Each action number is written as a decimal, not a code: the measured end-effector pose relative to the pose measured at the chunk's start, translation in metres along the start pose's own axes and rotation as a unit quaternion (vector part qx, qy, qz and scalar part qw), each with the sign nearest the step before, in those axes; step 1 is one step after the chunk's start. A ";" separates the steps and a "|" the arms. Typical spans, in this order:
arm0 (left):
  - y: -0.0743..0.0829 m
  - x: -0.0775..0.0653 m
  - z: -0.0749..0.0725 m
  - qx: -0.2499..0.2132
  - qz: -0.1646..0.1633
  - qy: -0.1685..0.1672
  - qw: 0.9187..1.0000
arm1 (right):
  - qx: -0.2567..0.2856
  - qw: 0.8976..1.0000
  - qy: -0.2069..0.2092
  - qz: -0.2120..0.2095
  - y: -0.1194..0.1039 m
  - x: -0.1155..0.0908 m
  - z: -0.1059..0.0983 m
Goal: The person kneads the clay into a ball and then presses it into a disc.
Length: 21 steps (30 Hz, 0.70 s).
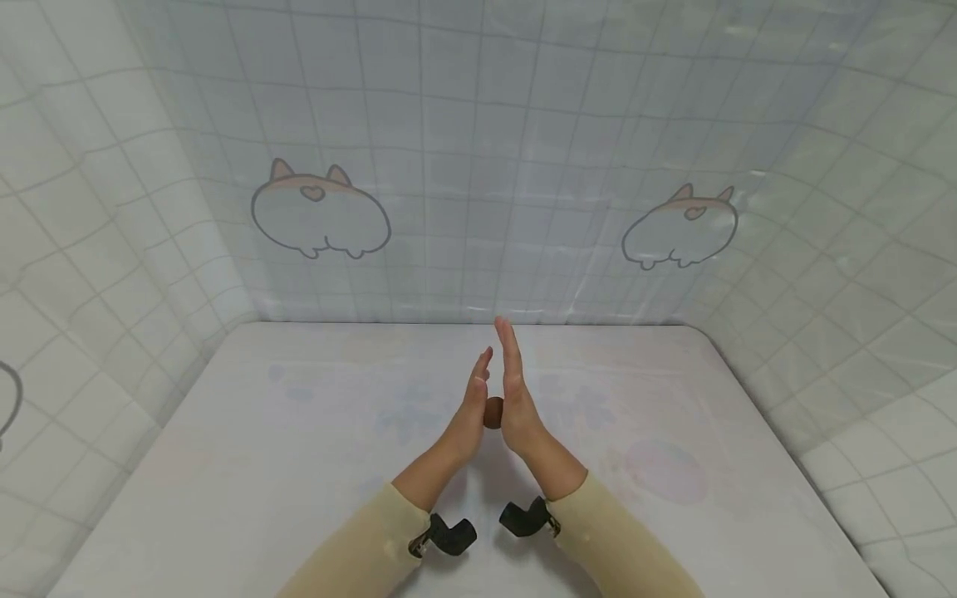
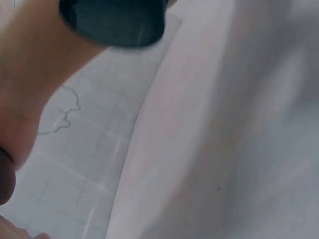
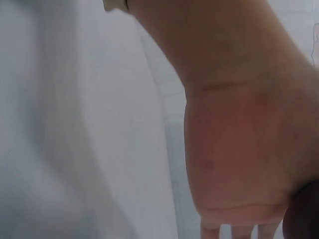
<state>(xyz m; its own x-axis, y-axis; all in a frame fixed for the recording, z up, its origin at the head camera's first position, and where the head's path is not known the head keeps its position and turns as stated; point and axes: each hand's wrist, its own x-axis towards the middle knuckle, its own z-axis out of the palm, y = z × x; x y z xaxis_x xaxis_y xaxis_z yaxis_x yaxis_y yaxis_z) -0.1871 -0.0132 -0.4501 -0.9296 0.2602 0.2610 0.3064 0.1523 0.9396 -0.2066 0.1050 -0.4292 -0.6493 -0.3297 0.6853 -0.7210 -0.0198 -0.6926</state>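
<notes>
A small round brown ball (image 1: 493, 413) is sandwiched between two facing palms above the white table. My left hand (image 1: 470, 415) presses on its left side with the fingers straight and pointing up and away. On the ball's other side my right hand (image 1: 517, 407) presses flat, its fingers also straight and reaching a little higher. Part of the brown ball (image 2: 6, 177) shows at the left edge of the left wrist view. In the right wrist view the dark ball (image 3: 304, 214) sits in the lower right corner against an open palm; most of it is cut off.
The white table (image 1: 299, 465) has faint pastel prints and rounded far corners. Tiled-pattern sheeting (image 1: 478, 166) with animal drawings rises behind it and at both sides. Black wrist cameras (image 1: 453, 536) are strapped at the cream sleeves (image 1: 620, 540).
</notes>
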 end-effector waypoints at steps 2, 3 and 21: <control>0.002 -0.003 0.001 -0.015 0.007 -0.006 1.000 | -0.007 1.000 -0.001 0.010 0.001 0.001 -0.001; 0.003 -0.004 0.001 -0.022 0.012 -0.007 1.000 | -0.007 1.000 -0.002 0.015 0.002 0.002 -0.002; 0.013 -0.002 -0.001 -0.031 0.111 0.041 0.992 | 0.008 0.998 -0.042 0.048 0.015 -0.003 0.005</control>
<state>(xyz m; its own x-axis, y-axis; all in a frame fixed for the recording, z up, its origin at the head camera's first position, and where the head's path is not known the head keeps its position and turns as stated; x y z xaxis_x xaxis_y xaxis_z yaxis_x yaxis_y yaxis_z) -0.1812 -0.0131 -0.4379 -0.8547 0.2012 0.4786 0.4952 0.0393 0.8679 -0.2145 0.1006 -0.4426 -0.6926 -0.4089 0.5942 -0.6514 0.0007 -0.7587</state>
